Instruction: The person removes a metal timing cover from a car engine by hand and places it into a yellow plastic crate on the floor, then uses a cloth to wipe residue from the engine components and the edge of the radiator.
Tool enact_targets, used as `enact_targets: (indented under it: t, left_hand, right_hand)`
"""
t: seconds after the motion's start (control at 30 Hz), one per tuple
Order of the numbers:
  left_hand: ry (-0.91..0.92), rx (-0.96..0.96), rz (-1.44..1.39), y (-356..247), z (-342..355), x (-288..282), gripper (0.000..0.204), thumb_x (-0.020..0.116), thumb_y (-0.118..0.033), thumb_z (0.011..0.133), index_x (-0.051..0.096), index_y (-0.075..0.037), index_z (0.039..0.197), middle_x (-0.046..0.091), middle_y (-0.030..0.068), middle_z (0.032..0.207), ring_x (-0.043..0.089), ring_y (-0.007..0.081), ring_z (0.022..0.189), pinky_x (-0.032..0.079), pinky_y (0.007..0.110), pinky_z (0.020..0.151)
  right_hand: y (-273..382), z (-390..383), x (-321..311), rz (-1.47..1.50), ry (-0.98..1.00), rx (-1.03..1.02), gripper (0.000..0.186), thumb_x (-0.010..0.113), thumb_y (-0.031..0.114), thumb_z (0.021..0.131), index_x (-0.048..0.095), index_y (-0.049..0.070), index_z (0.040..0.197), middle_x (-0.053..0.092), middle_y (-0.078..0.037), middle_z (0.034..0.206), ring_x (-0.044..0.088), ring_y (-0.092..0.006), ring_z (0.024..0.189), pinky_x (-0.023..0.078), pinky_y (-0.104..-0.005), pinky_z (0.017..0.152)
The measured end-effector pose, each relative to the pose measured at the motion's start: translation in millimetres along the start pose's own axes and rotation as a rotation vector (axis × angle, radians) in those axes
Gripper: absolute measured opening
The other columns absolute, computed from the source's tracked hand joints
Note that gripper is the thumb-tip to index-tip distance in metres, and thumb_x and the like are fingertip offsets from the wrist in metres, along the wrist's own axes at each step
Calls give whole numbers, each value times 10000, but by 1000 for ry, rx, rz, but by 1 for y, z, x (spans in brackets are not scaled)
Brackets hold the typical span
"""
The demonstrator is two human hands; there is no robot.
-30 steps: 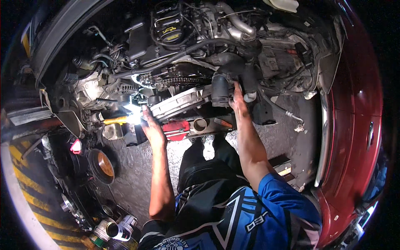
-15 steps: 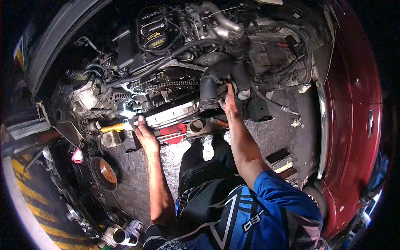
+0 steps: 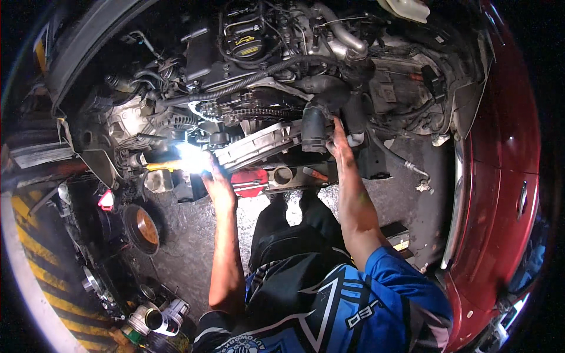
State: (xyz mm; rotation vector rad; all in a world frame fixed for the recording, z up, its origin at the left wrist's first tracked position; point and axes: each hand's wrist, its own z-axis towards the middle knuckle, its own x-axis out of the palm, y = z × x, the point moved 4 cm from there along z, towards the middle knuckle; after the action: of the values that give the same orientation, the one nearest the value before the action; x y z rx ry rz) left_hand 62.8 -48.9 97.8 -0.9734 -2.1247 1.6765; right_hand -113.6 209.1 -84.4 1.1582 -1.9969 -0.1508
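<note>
A long pale metal cover [image 3: 253, 144] lies slanted below an exposed timing chain [image 3: 265, 112] in the engine bay. My left hand [image 3: 218, 185] is closed on its left end, fingertips washed out by a bright glare beside a yellow work light [image 3: 163, 166]. At the other end my right hand [image 3: 339, 141] grips the cover behind a thick black hose [image 3: 315, 126], its fingertips partly hidden. A red item [image 3: 248, 181] with long tools on it and a round tin [image 3: 281, 175] sit just below the cover.
The red car body [image 3: 500, 206] runs down the right. On the ground at left are a round pan [image 3: 141, 229] and several cans [image 3: 159, 317], beside black parts and yellow floor stripes [image 3: 44, 273]. An orange-handled tool [image 3: 315, 173] rests on the front crossmember.
The view swayed left and back. Both hands stay on the cover's ends, which shifted slightly with little net movement. The glare at my left fingertips has grown stronger since half a second ago.
</note>
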Motion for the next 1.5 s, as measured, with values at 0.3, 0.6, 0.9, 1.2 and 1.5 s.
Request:
enact_targets:
  t: [0.3, 0.6, 0.9, 1.2, 1.5]
  left_hand:
    - [-37, 174, 348, -20, -6, -2, 747, 418, -510, 890, 256, 62, 1343, 334, 286, 1342, 321, 364, 1262, 223, 387, 1047]
    - [79, 222, -84, 59, -17, -19, 583, 401, -482, 888, 460, 0, 1209, 493, 106, 1221, 466, 245, 1098, 329, 377, 979]
    - [-37, 21, -554, 80, -71, -55, 615, 269, -480, 898, 437, -12, 1260, 455, 143, 1284, 434, 280, 1177, 318, 442, 1016]
    - [-46, -164, -873, 161, -86, -130, 595, 363, -462, 869, 462, -5, 1238, 490, 145, 1255, 456, 315, 1157, 331, 471, 1002]
    - [176, -350, -891, 178, -104, -190, 536, 416, -428, 864, 539, 22, 1129, 574, 134, 1135, 533, 284, 1044, 384, 420, 955]
  right_hand:
    - [-77, -3, -71, 192, -175, -66, 429, 508, 458, 829, 544, 120, 1090, 595, -53, 1025, 571, -216, 896, 460, -388, 807]
    - [-63, 16, -103, 500, 9, -167, 373, 575, 367, 809, 581, 78, 1045, 630, -59, 972, 592, -203, 883, 474, -344, 822]
    - [-63, -37, -92, 408, 104, -160, 330, 560, 320, 821, 570, 93, 1060, 628, -54, 934, 605, -221, 768, 506, -369, 666]
    - [-65, -103, -72, 583, 333, -253, 471, 465, 424, 890, 514, 88, 1217, 570, -74, 1169, 533, -228, 1064, 399, -394, 952]
    - [-99, -193, -64, 593, 363, -339, 488, 442, 441, 896, 505, 84, 1224, 556, -78, 1185, 516, -248, 1081, 382, -426, 964]
